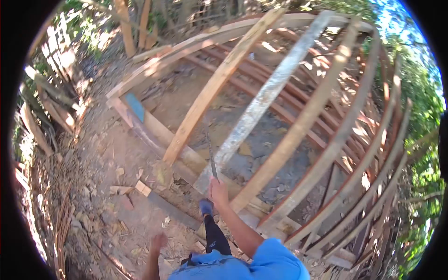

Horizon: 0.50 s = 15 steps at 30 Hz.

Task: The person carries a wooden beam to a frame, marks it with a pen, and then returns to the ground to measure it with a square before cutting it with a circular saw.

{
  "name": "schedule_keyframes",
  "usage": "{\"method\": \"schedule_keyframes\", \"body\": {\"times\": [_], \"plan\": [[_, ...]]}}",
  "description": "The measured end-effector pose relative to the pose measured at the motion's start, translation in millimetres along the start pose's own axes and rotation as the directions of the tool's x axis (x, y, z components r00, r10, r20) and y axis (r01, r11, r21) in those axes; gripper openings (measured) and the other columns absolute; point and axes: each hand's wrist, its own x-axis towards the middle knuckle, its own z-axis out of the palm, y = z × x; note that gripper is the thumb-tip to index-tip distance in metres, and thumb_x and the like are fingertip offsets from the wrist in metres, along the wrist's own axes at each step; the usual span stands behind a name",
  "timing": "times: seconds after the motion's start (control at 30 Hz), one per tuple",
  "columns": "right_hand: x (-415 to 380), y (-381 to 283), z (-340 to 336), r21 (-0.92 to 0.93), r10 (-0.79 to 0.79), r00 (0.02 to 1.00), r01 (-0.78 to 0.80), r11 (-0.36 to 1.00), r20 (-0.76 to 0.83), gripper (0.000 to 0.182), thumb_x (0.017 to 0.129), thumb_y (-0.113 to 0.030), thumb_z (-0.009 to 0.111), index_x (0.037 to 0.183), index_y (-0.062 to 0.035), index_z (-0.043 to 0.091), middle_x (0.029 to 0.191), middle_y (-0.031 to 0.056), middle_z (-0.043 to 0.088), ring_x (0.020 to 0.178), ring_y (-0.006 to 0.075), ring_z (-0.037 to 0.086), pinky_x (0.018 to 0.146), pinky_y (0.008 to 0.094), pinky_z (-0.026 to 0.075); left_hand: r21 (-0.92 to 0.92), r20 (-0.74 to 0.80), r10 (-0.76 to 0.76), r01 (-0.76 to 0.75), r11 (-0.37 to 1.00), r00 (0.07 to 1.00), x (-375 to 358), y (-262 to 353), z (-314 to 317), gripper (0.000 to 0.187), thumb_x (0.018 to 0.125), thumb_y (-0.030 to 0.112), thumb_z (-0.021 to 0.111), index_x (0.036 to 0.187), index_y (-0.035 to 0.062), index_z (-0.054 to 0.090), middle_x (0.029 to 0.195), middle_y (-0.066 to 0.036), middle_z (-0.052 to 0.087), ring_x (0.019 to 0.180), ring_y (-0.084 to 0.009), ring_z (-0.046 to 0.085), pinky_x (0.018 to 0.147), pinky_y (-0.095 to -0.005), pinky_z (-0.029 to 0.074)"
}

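My right hand [218, 190] grips the handle of a long thin blade [212, 161], which points up against the foot of a whitish, weathered plank [261, 100]. That plank leans upward as part of a wooden frame [336, 135] made of several curved ribs. A paler plank [212, 86] leans just left of it. My left hand [157, 242] hangs low beside my body, fingers curled, with nothing visible in it. My blue sleeve [275, 261] and one foot in a blue shoe [206, 206] show at the bottom.
Bare dirt with wood offcuts [140, 187] and chips lies to the left. A base beam [158, 135] runs along the frame's foot. Sticks and a rough fence [46, 93] stand at far left. Trees and foliage [420, 116] close in on the right.
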Motion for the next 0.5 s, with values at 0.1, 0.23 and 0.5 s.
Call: {"method": "schedule_keyframes", "body": {"times": [0.1, 0.23, 0.5], "plan": [[-164.5, 3.2, -60.7, -0.586, -0.406, 0.913, 0.342, 0.735, 0.024, 0.034, 0.097, -0.035, 0.054, 0.091, -0.0026, 0.062, 0.058, 0.0058, 0.052, 0.053, 0.0174, 0.055, 0.051, 0.0348, 0.041, -0.304, 0.340, 0.334, -0.233, 0.924, 0.879, 3.1, 42.9, 33.8, 0.055, 0.097, 0.051, 0.047, 0.132, 0.0093, 0.051, 0.113, -0.012, 0.061, 0.104, -0.0250, 0.058, 0.086, -0.0418, 0.050], [-382.6, 5.4, -132.2, -0.755, -0.390, 0.894, 0.410, 0.512, 0.221, 0.035, 0.095, -0.034, 0.055, 0.103, -0.0002, 0.059, 0.079, 0.0259, 0.062, 0.076, 0.0418, 0.064, 0.068, 0.0486, 0.046, -0.530, 0.549, 0.128, 0.226, 0.818, 0.826, -101.7, 143.3, 99.1, 0.088, 0.090, 0.075, 0.042, 0.139, 0.0018, 0.042, 0.128, -0.018, 0.055, 0.112, -0.0323, 0.059, 0.099, -0.0522, 0.048], [-599.6, 93.4, -177.6, -0.778, -0.009, 0.974, 0.185, 0.600, 0.225, 0.041, 0.090, -0.034, 0.065, 0.122, -0.0081, 0.066, 0.103, 0.0250, 0.067, 0.091, 0.0399, 0.066, 0.082, 0.0434, 0.053, -0.506, 0.317, -0.271, 0.404, 0.762, 0.909, -146.5, -95.8, 128.1, 0.066, 0.095, 0.064, 0.043, 0.110, 0.0009, 0.057, 0.095, -0.013, 0.064, 0.079, -0.0275, 0.062, 0.073, -0.0481, 0.055]]}}
